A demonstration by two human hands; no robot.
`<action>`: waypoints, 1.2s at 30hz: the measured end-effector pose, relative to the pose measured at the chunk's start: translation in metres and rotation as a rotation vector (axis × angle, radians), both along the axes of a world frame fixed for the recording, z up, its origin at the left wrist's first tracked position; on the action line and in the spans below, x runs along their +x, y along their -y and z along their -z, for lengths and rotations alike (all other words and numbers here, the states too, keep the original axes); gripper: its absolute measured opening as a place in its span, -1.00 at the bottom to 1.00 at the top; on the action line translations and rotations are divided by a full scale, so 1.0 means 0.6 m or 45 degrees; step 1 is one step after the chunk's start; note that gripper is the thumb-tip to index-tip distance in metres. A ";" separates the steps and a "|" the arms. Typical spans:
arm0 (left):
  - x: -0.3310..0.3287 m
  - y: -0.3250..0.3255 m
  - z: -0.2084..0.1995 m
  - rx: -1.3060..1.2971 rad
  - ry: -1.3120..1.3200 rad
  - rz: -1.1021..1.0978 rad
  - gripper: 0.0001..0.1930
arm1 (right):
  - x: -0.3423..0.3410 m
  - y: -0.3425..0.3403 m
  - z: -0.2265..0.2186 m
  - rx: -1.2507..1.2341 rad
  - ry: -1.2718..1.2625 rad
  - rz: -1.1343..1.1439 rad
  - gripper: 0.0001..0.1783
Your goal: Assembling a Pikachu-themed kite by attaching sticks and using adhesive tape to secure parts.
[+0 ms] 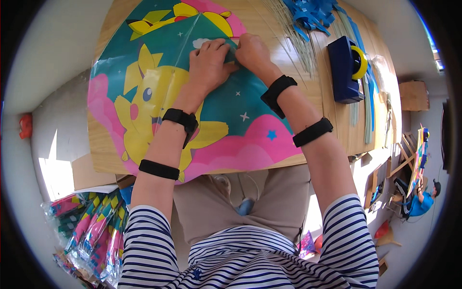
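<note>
Both my hands, left [208, 65] & right [252, 50], pinch the kite [240, 103] mid-sheet; tape dispenser [345, 70] close on the right, table edge near me.

Under my left hand [208, 65] and right hand [251, 50] the kite [159, 96] is thin plastic film, glossy, with slight wrinkles that catch the light. The table [332, 120] below is wood, pale, smooth, with visible grain and a faint sheen. The tape dispenser [342, 70] is hard blue plastic, semi-gloss; its yellow roll looks shiny. The thin sticks [298, 43] beside it look matt and pale. My wrist bands [180, 118] are black, matt, cloth-like. My sleeves [149, 241] are soft striped knit. The packets [96, 231] by my left side are glossy clear plastic wrap.
</note>
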State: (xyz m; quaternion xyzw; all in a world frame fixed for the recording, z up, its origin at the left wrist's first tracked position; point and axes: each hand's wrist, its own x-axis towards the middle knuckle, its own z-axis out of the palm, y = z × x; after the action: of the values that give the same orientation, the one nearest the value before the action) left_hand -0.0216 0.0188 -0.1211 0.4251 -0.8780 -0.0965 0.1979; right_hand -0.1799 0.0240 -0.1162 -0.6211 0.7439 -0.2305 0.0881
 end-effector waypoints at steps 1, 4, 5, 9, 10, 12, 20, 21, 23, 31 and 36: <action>0.000 -0.001 0.000 -0.011 -0.001 -0.003 -0.42 | -0.004 -0.006 -0.003 0.050 -0.016 -0.020 -0.84; 0.002 -0.003 -0.002 0.011 -0.003 -0.005 -0.41 | -0.018 -0.039 -0.013 0.161 -0.079 -0.076 -0.85; 0.002 -0.001 0.000 0.011 -0.004 0.000 -0.41 | -0.023 -0.055 -0.015 0.169 -0.099 -0.072 -0.86; 0.001 0.000 0.002 0.022 0.009 0.006 -0.40 | -0.049 -0.133 -0.010 0.073 -0.156 -0.063 -0.88; 0.001 0.000 0.002 0.024 0.019 0.005 -0.40 | -0.055 -0.150 -0.005 0.015 -0.164 -0.062 -0.89; 0.002 -0.002 0.001 0.041 0.021 0.003 -0.39 | -0.066 -0.179 0.003 -0.008 -0.152 -0.056 -0.89; -0.001 0.006 -0.009 0.104 0.029 0.022 -0.39 | -0.098 -0.257 -0.025 0.040 0.019 0.109 -0.92; 0.001 0.015 -0.007 0.099 -0.019 0.031 -0.40 | -0.106 -0.270 -0.036 0.029 0.083 0.160 -0.92; -0.001 0.012 -0.015 0.013 -0.092 0.072 -0.40 | -0.122 -0.296 -0.042 0.024 0.148 0.208 -0.91; -0.031 -0.120 -0.035 -0.034 0.020 0.324 -0.35 | -0.100 -0.293 -0.035 -0.065 0.143 0.134 -0.90; -0.044 -0.149 -0.026 0.045 0.173 0.256 -0.31 | -0.090 -0.267 -0.006 -0.089 -0.015 0.083 -0.91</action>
State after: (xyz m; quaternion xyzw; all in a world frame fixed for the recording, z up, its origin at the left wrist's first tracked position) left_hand -0.0480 0.1081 -0.1057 0.3438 -0.9257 -0.1024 0.1196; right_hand -0.2338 0.1844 -0.1126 -0.6005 0.7557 -0.2555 0.0544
